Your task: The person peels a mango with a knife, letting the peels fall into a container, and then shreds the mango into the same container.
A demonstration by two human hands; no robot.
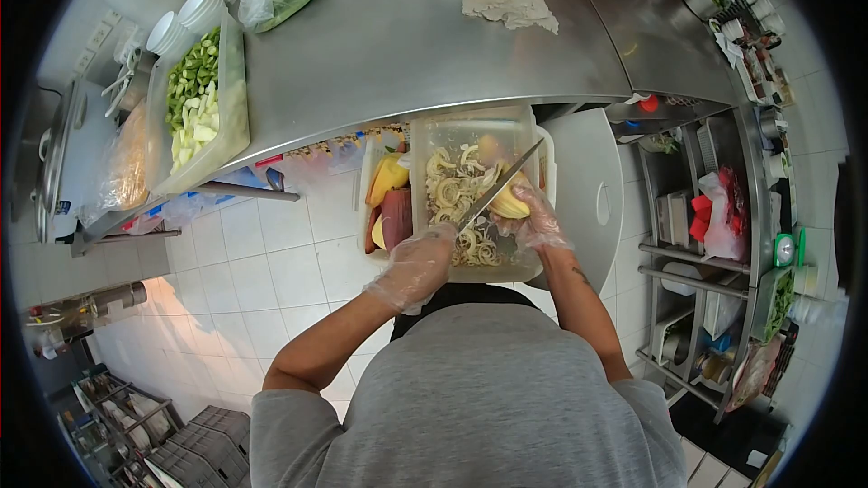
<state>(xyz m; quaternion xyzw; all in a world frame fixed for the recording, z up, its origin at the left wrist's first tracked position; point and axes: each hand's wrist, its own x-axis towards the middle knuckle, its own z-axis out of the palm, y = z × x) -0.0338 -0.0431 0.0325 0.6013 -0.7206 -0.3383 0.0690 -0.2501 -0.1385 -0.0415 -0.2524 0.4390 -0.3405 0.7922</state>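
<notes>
My left hand, in a clear plastic glove, is closed around the handle of a long knife. The blade slants up to the right, lying across a pale yellow banana blossom in this view. My gloved right hand grips that blossom from the right. Both hands are over a translucent plastic tub with many curled, pale slices in it. At its left, dark red and yellow blossom leaves lie in a larger white bin beneath the tub.
A steel counter runs ahead, its edge just beyond the tub. It bears a container of cut green vegetables at left and a cloth. A round white board or lid is right of the tub. A loaded shelf rack stands farther right.
</notes>
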